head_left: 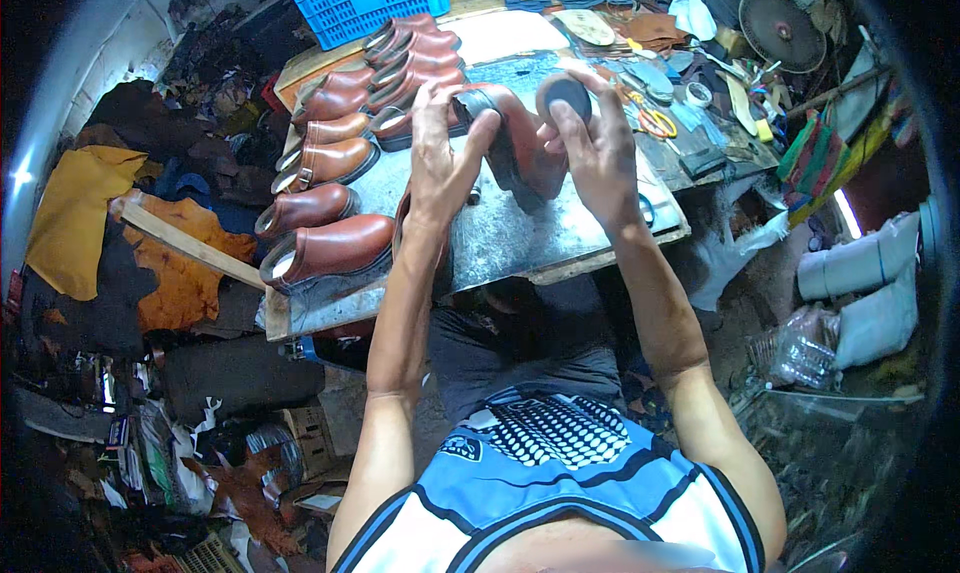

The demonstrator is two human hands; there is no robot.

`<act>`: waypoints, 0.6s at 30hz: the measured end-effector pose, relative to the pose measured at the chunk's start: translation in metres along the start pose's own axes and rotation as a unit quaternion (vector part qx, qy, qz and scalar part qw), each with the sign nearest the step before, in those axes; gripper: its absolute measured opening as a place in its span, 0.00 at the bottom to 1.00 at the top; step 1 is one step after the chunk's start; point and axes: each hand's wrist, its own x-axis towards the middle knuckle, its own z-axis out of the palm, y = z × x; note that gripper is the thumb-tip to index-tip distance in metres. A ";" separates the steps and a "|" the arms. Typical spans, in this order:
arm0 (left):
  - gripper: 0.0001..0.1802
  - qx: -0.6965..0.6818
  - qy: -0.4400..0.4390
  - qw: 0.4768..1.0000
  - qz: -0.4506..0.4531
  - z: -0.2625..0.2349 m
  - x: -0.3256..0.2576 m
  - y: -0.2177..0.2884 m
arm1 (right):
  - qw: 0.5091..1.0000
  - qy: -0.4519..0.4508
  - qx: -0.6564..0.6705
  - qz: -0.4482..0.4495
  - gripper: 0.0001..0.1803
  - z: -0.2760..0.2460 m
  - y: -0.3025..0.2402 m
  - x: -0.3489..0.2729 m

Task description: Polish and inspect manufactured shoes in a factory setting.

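Boot (527, 151): likely light, semi-stiff, slick; hold at collar (476, 100). Left hand (442, 158): fingers gripping collar. Right hand (603, 153): fingers clamping disc (566, 94).

Back from the bare left hand (442, 158) and bare right hand (598, 158) is a light blue sleeveless top (575, 488) — white shoulders, dark-and-blue edging, white dots on black in front. A small dark badge (461, 447) sits on the left hand's side — dark grey trousers (525, 358) show nearer both hands.
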 end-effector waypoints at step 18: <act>0.22 -0.279 0.094 0.952 -0.086 0.034 0.062 -0.071 | 0.923 -0.155 -0.348 -0.050 0.18 0.008 0.102 -0.064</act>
